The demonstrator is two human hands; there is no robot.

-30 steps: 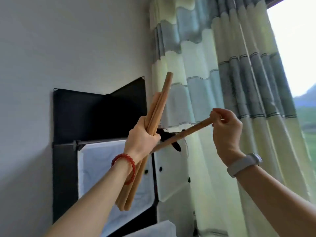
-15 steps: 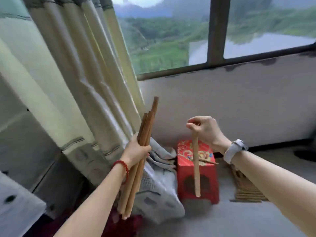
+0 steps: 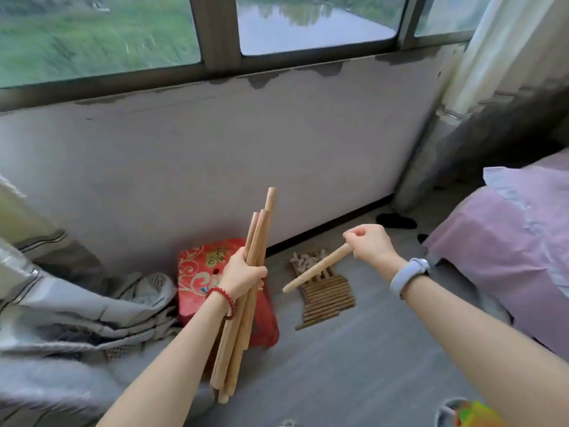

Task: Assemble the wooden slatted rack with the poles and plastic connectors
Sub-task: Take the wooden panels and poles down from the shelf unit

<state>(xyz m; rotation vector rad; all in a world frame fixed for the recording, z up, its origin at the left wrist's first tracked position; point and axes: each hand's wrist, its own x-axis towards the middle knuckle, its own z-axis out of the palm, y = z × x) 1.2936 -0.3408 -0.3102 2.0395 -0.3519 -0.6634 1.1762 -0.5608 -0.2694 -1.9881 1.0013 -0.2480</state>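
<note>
Head view, the only one. The left hand (image 3: 243,274) gripped a bundle of poles (image 3: 246,291) about mid-length, fingers wrapped round them; the pole ends stood above the fist toward the wall and hung below it past the wrist. The right hand (image 3: 369,246) pinched a single pole (image 3: 317,269) at its upper end, the free end slanting down and left of that grip. Below and beyond the single pole, the slatted panel (image 3: 328,298) lay flat on the floor (image 3: 354,365), with pale plastic connectors (image 3: 308,259) heaped at its far edge. A red stool (image 3: 203,272) stood behind the left fist. Judgement: nothing joined yet; every pole-to-connector fit remained.
</note>
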